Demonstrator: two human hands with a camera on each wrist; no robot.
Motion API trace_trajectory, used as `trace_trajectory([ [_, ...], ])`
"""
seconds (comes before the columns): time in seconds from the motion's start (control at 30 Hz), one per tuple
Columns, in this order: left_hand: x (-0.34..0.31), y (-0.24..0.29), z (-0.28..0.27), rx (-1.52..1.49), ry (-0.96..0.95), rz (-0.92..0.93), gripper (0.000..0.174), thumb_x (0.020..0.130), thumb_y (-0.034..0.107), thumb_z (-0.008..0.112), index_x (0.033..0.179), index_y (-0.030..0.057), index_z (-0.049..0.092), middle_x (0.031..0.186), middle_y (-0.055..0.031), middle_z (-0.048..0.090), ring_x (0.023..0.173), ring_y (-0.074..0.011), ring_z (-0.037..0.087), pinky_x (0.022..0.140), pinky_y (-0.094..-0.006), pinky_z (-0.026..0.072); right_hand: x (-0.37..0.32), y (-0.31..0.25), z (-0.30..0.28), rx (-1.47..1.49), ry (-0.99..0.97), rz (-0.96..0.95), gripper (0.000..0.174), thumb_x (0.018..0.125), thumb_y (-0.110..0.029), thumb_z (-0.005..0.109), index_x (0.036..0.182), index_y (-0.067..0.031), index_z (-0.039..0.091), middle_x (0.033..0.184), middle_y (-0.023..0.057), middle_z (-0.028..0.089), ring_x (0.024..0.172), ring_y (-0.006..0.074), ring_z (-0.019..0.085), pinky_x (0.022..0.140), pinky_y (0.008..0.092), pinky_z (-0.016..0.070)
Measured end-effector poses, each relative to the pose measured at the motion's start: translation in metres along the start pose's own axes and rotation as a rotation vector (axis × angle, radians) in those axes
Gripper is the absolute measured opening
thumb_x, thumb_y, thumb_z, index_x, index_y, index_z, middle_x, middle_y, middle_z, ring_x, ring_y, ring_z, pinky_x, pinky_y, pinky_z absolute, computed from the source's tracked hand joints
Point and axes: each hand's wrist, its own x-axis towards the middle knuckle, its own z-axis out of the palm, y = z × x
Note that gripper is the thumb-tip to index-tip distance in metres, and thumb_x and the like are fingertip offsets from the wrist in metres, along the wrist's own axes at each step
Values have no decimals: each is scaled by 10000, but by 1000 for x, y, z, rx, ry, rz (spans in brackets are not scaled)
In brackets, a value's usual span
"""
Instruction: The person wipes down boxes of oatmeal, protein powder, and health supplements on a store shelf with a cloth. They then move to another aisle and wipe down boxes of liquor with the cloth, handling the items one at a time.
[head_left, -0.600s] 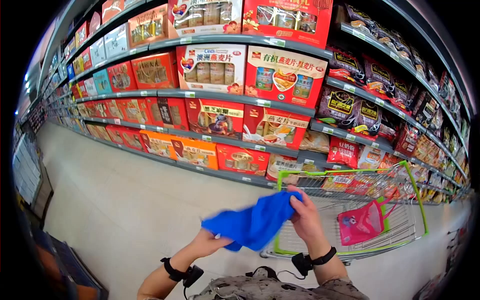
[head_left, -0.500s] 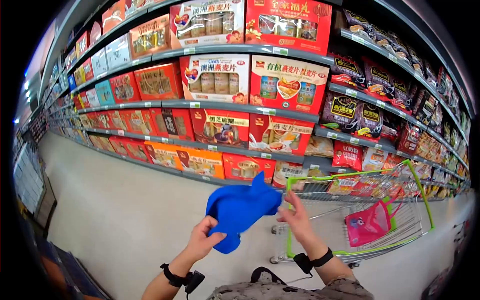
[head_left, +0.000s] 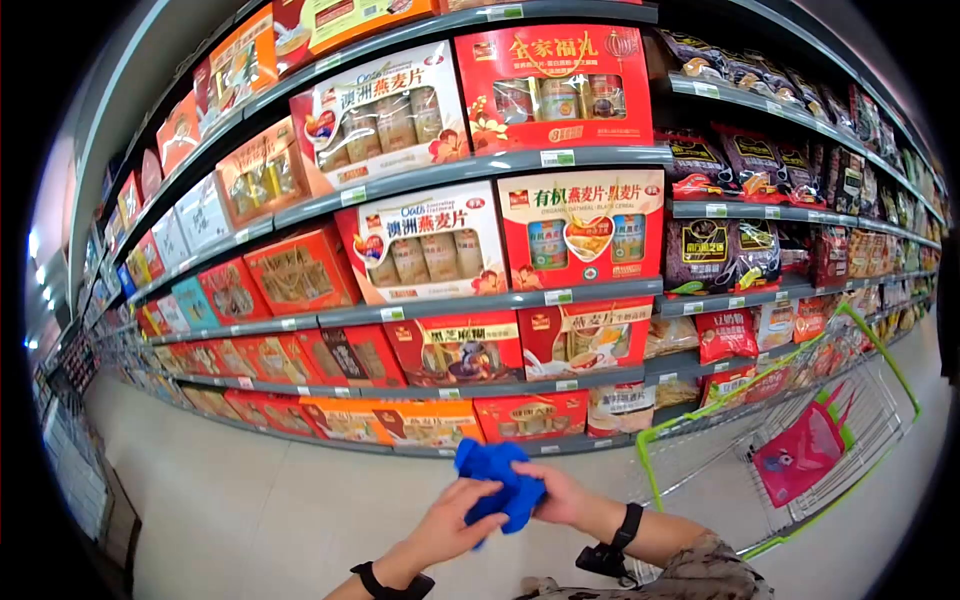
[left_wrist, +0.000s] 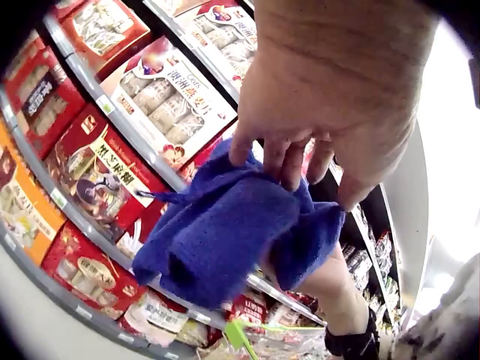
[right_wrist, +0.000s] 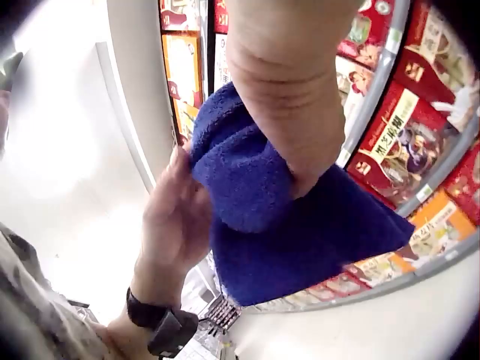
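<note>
Both hands hold a blue terry cloth point(head_left: 508, 488), bunched up in front of the body. My left hand point(head_left: 448, 522) pinches its near left side between fingers and thumb. On the opposite side my right hand point(head_left: 562, 497) grips it, thumb on top. In the left wrist view, the left hand's fingertips press into the folds of the cloth point(left_wrist: 225, 232), and part of it hangs down. The right wrist view shows a rolled fold of the cloth point(right_wrist: 247, 180) under the right hand point(right_wrist: 296, 97), with a flat corner hanging below. The right fingers are mostly hidden there.
Shelves point(head_left: 420, 299) of boxed oatmeal gift packs point(head_left: 420, 240) stand ahead, with bagged goods point(head_left: 705, 255) farther right. A shopping cart with a green frame point(head_left: 650, 475) stands to the right, holding a pink bag point(head_left: 800, 460). Pale floor point(head_left: 240, 500) lies below.
The cloth was spread between the hands, then hung from the left hand with the right hand at its edge. Now both hands hold it bunched closer together. The cart sits farther right in view.
</note>
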Motion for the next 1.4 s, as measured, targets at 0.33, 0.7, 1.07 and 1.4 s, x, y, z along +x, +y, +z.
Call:
trace_trajectory([
  [0.33,133,-138,-132,246,320,24,546,823,118,693,1296,-22,458,1172,-179,586,1116,-263,558,936,-332,436,108,-140,43,-320,76,-415,452,898,-236,582,1291,-44,467,1200,91,592,1065,231,596,911,405,497],
  [0.7,405,-199,-220,79,324,247,662,869,143,641,1412,-23,301,1390,-220,418,1297,-290,411,1059,-375,339,81,-398,99,-813,499,-1673,334,891,-221,575,1174,-44,565,973,7,604,880,105,564,802,246,455],
  [1.07,602,-171,-168,220,812,480,682,791,151,647,1350,-79,333,1263,-259,480,1176,-394,466,988,-423,364,-36,-617,152,-946,1005,-2439,445,832,-300,596,1139,22,606,1032,146,651,951,241,593,847,327,432],
  [1.4,630,-147,-183,240,706,246,713,724,193,680,1309,-89,384,1082,-213,509,1035,-351,502,886,-407,428,5,-762,194,-1212,1385,-2214,565,790,-449,499,1047,33,642,1088,286,615,1081,422,564,916,428,433],
])
